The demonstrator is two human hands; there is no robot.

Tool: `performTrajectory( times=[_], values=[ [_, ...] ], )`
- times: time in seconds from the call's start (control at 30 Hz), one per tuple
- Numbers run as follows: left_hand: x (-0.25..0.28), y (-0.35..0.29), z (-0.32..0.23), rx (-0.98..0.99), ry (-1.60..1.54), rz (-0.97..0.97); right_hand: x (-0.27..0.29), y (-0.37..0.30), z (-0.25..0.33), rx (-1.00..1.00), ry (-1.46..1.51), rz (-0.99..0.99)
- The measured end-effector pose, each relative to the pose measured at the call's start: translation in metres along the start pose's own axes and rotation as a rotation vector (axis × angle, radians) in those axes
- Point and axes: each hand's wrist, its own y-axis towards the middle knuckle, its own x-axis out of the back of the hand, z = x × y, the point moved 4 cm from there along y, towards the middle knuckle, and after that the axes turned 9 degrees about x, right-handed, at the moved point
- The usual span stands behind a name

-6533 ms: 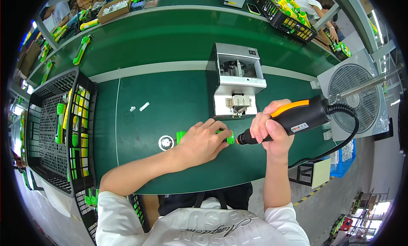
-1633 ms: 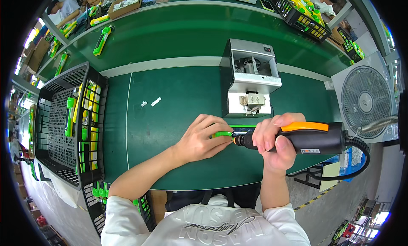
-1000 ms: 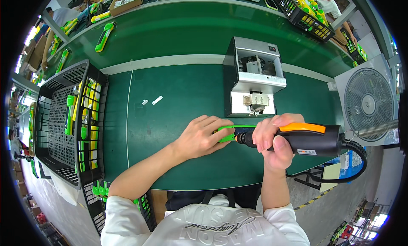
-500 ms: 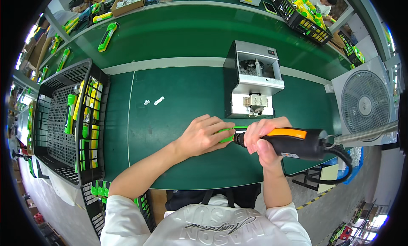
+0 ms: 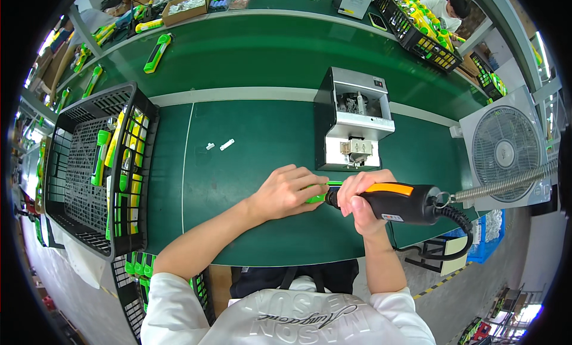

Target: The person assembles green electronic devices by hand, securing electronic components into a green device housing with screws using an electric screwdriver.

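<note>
Grip, L hand [image 5: 289, 192]: closed on green part [image 5: 316, 198], fingers curled over it, only bits showing betw. fingertips & tool. R hand [image 5: 362, 197]: wrapped round front of black-&-orange power driver [image 5: 417, 205], thumb on near side. Driver approx. horiz., nose pointing L at green part; exact contact hidden. Part sits in front of silver machine [image 5: 360, 126]; resting on green table [image 5: 256, 127] or held above, can't tell. L forearm [image 5: 205, 238] slants up-right, back of hand up; R forearm [image 5: 381, 261] near vert.
</note>
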Motion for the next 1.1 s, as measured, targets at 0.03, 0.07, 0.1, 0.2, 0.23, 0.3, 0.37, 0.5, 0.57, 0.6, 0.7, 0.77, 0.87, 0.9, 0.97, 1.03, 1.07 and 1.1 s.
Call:
performTrajectory(
  times=[0.03,0.07,0.1,0.2,0.23,0.3,0.37,0.5,0.57,0.6,0.7,0.77,0.87,0.9,0.97,1.03,1.07,1.1],
  values=[
    [0.0,0.001,-0.001,0.001,0.003,0.007,0.001,0.0,0.0,-0.007,0.025,-0.02],
    [0.0,0.001,-0.001,0.002,0.005,0.015,0.002,-0.001,0.0,-0.015,0.051,-0.04],
    [0.0,0.001,-0.001,0.002,0.004,0.015,0.003,-0.001,0.002,-0.016,0.05,-0.04],
    [-0.001,-0.003,0.0,0.02,0.064,0.063,0.009,0.003,0.02,0.023,0.072,-0.047],
    [-0.002,-0.003,0.0,0.018,0.072,0.064,0.017,0.008,0.032,0.065,0.069,-0.084],
    [-0.003,-0.001,-0.002,0.015,0.076,0.066,0.031,0.022,0.049,0.199,0.076,-0.196],
    [-0.002,0.002,-0.003,0.052,0.039,0.049,0.045,0.033,0.057,0.274,-0.014,-0.239],
    [-0.007,0.002,0.0,0.052,0.03,0.07,0.056,0.047,0.053,0.282,-0.05,-0.23],
    [-0.005,0.003,-0.001,0.047,0.028,0.085,0.055,0.048,0.046,0.302,-0.052,-0.158],
    [-0.006,0.003,0.0,0.046,0.026,0.086,0.054,0.048,0.044,0.293,-0.055,-0.139],
    [-0.006,0.003,0.0,0.042,0.019,0.083,0.051,0.046,0.036,0.28,-0.075,-0.138],
    [-0.005,0.002,0.001,0.037,0.004,0.083,0.051,0.046,0.032,0.269,-0.069,-0.144],
    [-0.003,0.003,0.001,0.056,-0.021,0.08,0.05,0.045,0.029,0.271,-0.094,-0.143],
    [-0.004,0.003,0.001,0.058,-0.019,0.079,0.049,0.044,0.028,0.278,-0.11,-0.134],
    [-0.004,0.003,0.001,0.05,-0.023,0.075,0.048,0.044,0.027,0.285,-0.123,-0.123],
    [-0.004,0.002,0.001,0.052,-0.017,0.079,0.046,0.044,0.027,0.294,-0.151,-0.127],
    [-0.004,0.002,0.001,0.051,-0.012,0.084,0.046,0.044,0.027,0.293,-0.15,-0.126],
    [-0.004,0.002,0.001,0.052,-0.01,0.082,0.045,0.044,0.027,0.296,-0.152,-0.116]
  ],
)
